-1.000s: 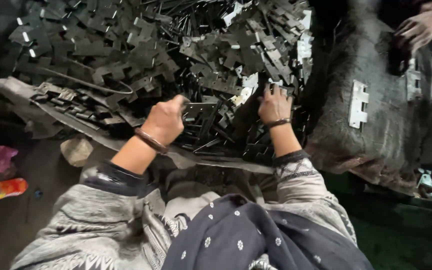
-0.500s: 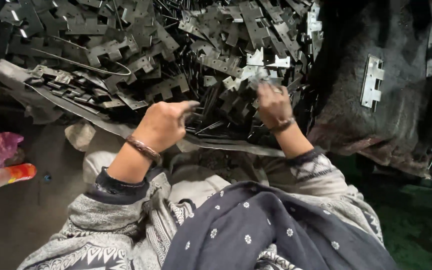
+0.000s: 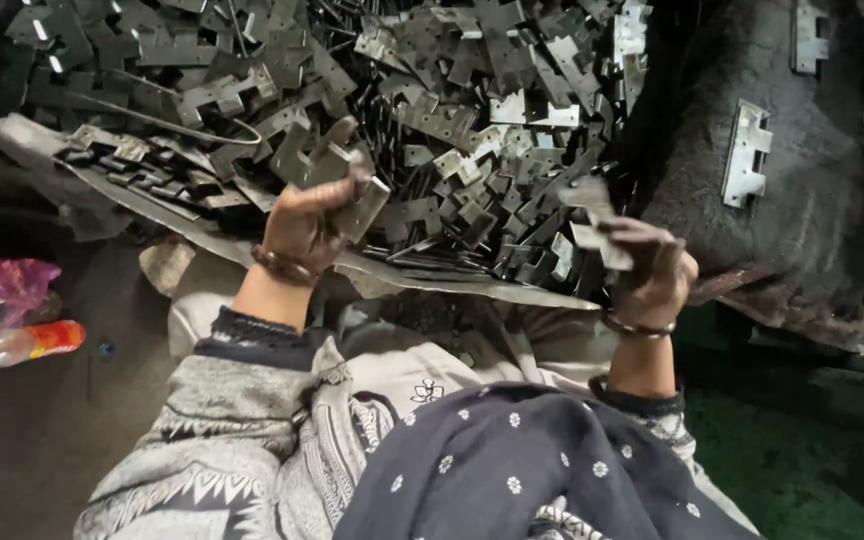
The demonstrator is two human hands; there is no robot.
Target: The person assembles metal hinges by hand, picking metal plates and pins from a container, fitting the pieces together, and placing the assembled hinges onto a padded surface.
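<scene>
Grey stamped metal everywhere, basically. One huge heap of notched steel plates point(image 3: 432, 110) fills the top of the view, way too many to count, all piled on a crumpled sheet point(image 3: 422, 285) whose near edge runs right in front of the person's lap.

Left hand point(image 3: 304, 222) is lifted just above the near edge of the heap, fingers curled shut around a small bunch of plates point(image 3: 342, 180). I can make out maybe two or three in there, hard to say exactly since they overlap. Right hand point(image 3: 652, 270) is up near the right end of the sheet, also closed, gripping what looks like two plates point(image 3: 592, 215) sticking out toward the pile.

One bangle on each wrist, so two total.

Off to the right there's a dark fuzzy cloth point(image 3: 812, 230) with loose plates lying on it; I count three clearly, the biggest one point(image 3: 747, 150) near its left edge.

At the far left on the floor: one plastic bottle point(image 3: 22, 342) with a red-orange label, lying on its side, and one pink plastic bag point(image 3: 7, 275) just above it.
</scene>
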